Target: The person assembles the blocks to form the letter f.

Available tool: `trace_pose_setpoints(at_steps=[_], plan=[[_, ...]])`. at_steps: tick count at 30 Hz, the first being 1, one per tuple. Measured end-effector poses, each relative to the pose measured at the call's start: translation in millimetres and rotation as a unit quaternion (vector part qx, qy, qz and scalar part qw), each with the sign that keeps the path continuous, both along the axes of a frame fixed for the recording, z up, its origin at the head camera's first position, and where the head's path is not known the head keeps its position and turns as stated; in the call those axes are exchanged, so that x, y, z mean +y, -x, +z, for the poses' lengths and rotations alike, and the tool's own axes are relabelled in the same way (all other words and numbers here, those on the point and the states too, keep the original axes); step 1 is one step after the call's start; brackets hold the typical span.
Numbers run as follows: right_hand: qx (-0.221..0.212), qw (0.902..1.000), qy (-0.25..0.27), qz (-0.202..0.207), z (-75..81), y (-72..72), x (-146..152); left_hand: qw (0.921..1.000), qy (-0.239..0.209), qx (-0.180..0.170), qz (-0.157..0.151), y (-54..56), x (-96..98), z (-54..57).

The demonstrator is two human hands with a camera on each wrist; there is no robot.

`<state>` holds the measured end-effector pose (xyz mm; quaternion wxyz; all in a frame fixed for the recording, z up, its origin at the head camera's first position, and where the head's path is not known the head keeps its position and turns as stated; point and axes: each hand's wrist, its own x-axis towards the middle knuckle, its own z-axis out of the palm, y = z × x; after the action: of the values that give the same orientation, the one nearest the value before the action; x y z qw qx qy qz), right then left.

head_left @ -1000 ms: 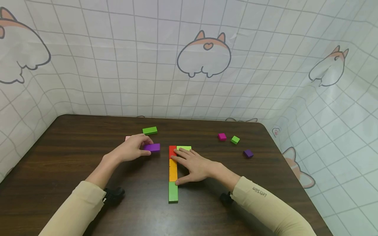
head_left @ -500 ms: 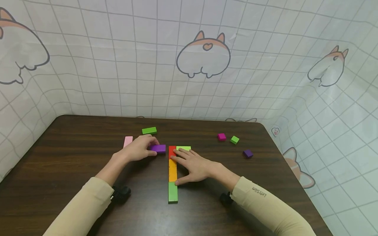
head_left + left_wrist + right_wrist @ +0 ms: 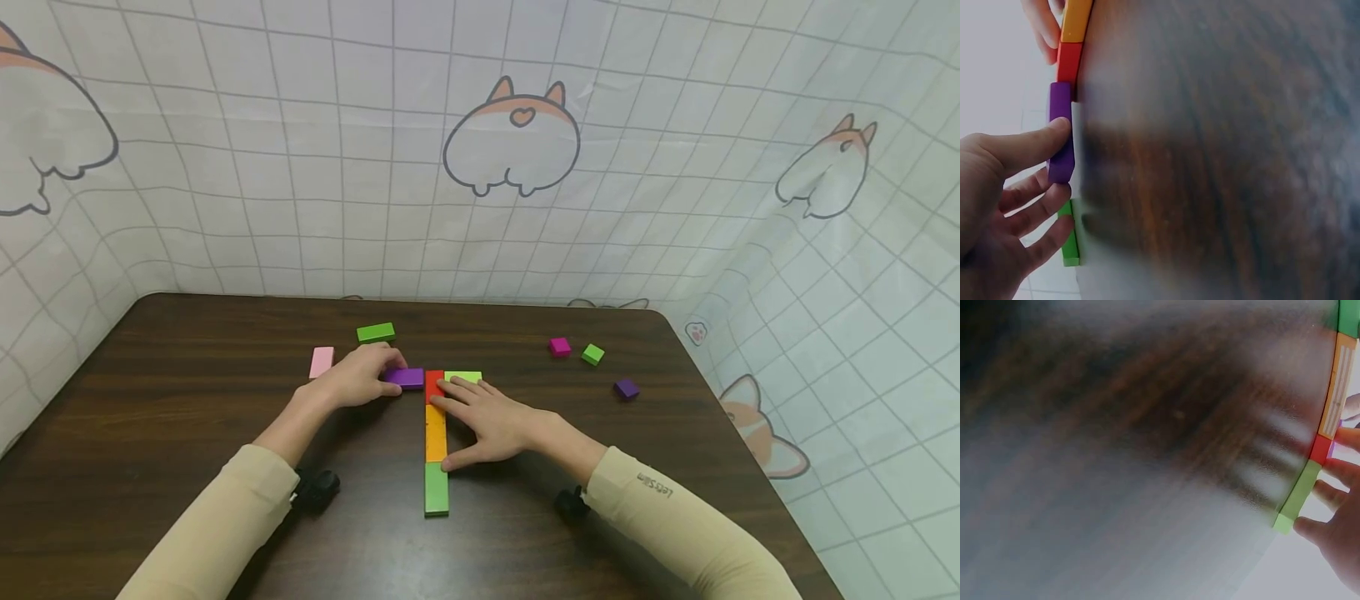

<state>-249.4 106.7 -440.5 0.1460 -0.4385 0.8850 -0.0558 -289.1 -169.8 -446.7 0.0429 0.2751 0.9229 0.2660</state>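
My left hand pinches a purple block between thumb and fingers. Its right end is right at the red block in the head view. Below the red block an orange block and a green block continue the column toward me. A lime block extends to the right from the red one. My right hand lies spread over this row, fingertips on the red and lime blocks and the thumb at the seam of the orange and green ones.
A pink block lies left of my left hand, and a green block lies behind it. To the right on the dark wooden table are a magenta block, a small green block and a dark purple block.
My left hand has slid the purple block rightward to the red block, uncovering the pink block. The right hand has stayed in place.
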Motion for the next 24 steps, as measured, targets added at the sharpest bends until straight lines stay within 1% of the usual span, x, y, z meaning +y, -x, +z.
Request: trace_pose_setpoints(at_steps=[4, 15, 24], plan=[[-0.001, 1.0, 0.0, 0.0, 0.4, -0.4, 0.5, 1.0, 0.004, -0.009, -0.001, 0.5, 2.1, -1.9], [-0.004, 1.0, 0.006, -0.002, 2.5, -1.9, 0.4, 0.9998, 0.013, -0.014, -0.008, 0.1, 3.7, -0.3], [-0.002, 1.0, 0.003, -0.002, 2.0, -1.0, 0.5, 0.9997, 0.017, -0.015, -0.006, 0.3, 3.1, -0.3]])
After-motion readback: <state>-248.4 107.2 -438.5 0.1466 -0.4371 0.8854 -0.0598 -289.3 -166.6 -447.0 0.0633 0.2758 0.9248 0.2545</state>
